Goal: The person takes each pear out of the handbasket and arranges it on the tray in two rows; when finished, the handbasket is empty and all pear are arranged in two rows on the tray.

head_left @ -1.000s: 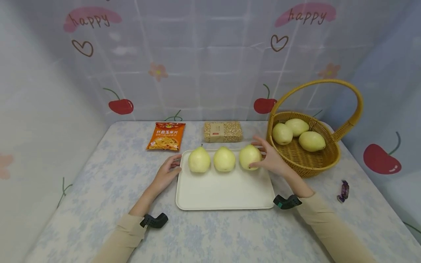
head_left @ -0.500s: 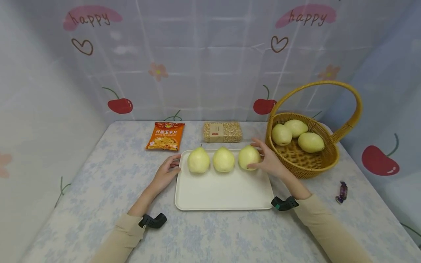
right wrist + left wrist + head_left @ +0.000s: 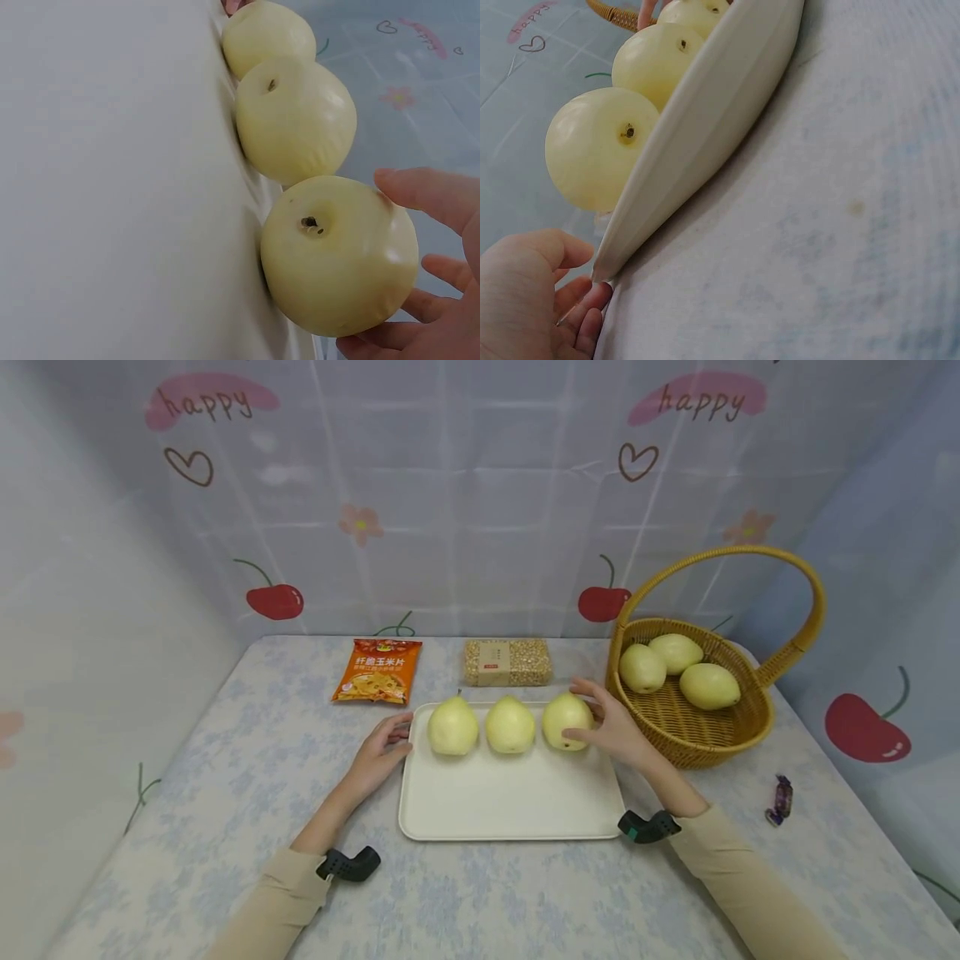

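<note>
Three pale yellow pears stand in a row along the far side of a white rectangular tray (image 3: 510, 802). My right hand (image 3: 615, 727) holds the right pear (image 3: 337, 255), thumb on its near side and fingers behind it. In the right wrist view the thumb tip meets the pear's skin, while some fingers are partly hidden by the fruit. The middle pear (image 3: 510, 724) and the left pear (image 3: 453, 727) stand untouched. My left hand (image 3: 378, 750) rests its fingertips against the tray's left edge, near the far corner. In the left wrist view its fingers are loosely bent beside the rim.
A wicker basket (image 3: 693, 743) with a tall handle holds three pale yellow fruits, right behind my right hand. An orange snack bag (image 3: 378, 671) lies at the back left. Behind the tray lies a pack of yellow kernels (image 3: 507, 662). One purple wrapped candy (image 3: 780, 800) lies at right.
The head view has shifted slightly. The right hand and its pear make only a tiny movement; the left hand stays at the tray edge.
</note>
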`<state>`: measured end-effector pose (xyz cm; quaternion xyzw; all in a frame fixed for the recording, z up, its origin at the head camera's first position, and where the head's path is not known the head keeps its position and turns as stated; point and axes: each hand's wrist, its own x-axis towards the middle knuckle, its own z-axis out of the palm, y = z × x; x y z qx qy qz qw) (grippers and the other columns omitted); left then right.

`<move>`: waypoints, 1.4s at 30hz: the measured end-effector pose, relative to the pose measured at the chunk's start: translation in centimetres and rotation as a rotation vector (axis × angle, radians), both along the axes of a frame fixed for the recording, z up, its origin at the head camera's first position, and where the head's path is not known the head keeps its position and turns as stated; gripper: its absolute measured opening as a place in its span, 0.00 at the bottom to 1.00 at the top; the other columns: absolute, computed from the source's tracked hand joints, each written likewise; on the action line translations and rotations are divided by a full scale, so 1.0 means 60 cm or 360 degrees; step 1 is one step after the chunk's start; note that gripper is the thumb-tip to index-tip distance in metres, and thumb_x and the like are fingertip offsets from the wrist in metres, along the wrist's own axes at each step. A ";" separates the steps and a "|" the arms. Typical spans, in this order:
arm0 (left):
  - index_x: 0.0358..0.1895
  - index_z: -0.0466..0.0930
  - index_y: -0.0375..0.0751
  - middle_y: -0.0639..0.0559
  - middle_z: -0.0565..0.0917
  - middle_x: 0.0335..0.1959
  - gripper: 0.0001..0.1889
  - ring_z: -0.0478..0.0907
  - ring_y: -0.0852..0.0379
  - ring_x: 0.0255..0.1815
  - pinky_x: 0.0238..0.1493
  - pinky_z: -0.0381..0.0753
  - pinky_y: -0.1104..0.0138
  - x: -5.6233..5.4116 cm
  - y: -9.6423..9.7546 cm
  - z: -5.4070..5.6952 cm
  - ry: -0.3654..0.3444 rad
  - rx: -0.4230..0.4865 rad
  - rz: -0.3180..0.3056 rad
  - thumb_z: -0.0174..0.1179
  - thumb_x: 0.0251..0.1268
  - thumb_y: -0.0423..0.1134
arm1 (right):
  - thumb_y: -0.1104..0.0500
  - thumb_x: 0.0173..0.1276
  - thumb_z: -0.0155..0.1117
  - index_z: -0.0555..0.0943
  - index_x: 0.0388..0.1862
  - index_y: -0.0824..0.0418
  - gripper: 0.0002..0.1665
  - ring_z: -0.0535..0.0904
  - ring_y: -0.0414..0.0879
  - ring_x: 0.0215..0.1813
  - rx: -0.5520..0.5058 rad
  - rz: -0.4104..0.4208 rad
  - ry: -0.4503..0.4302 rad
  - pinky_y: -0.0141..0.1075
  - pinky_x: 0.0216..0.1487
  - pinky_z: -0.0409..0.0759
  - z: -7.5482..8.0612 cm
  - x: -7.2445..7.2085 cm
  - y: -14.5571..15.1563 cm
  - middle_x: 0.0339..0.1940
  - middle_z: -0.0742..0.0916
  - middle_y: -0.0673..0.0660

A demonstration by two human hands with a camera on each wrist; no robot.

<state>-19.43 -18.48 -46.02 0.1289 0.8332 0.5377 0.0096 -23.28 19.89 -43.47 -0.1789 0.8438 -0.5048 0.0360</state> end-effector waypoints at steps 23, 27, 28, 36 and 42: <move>0.69 0.62 0.30 0.33 0.66 0.68 0.25 0.70 0.38 0.61 0.67 0.66 0.46 0.002 0.010 0.006 -0.0035 -0.0017 0.0000 0.50 0.69 0.29 | 0.63 0.68 0.60 0.58 0.71 0.68 0.37 0.60 0.63 0.73 -0.0219 -0.0117 -0.0043 0.57 0.73 0.58 0.029 -0.003 0.029 0.71 0.67 0.68; 0.69 0.62 0.33 0.36 0.67 0.67 0.25 0.71 0.40 0.60 0.66 0.67 0.48 -0.005 -0.002 -0.010 -0.0025 -0.0049 0.0037 0.51 0.69 0.30 | 0.65 0.68 0.59 0.58 0.71 0.67 0.35 0.65 0.63 0.70 -0.0279 -0.0098 -0.0025 0.36 0.67 0.71 0.034 -0.006 0.024 0.68 0.69 0.69; 0.69 0.63 0.35 0.37 0.67 0.67 0.25 0.72 0.40 0.60 0.66 0.67 0.48 -0.008 -0.007 -0.018 -0.0014 -0.0059 0.0046 0.51 0.69 0.31 | 0.66 0.68 0.58 0.59 0.71 0.67 0.35 0.67 0.61 0.68 -0.0298 -0.0089 -0.0005 0.30 0.63 0.74 0.035 -0.007 0.023 0.67 0.70 0.70; 0.69 0.63 0.39 0.40 0.67 0.68 0.25 0.72 0.42 0.60 0.66 0.67 0.49 -0.027 -0.013 -0.052 0.0029 -0.0051 0.0031 0.52 0.70 0.33 | 0.59 0.69 0.59 0.66 0.67 0.62 0.28 0.77 0.38 0.54 -0.0461 -0.0210 0.0075 0.20 0.50 0.77 0.059 -0.012 0.062 0.55 0.79 0.49; 0.69 0.61 0.30 0.33 0.66 0.67 0.25 0.71 0.37 0.60 0.66 0.66 0.45 -0.012 -0.004 -0.023 0.0033 -0.0034 0.0020 0.51 0.69 0.29 | 0.60 0.70 0.58 0.71 0.56 0.48 0.18 0.78 0.31 0.48 -0.0618 -0.0316 0.0014 0.20 0.48 0.77 0.077 -0.027 0.093 0.48 0.81 0.42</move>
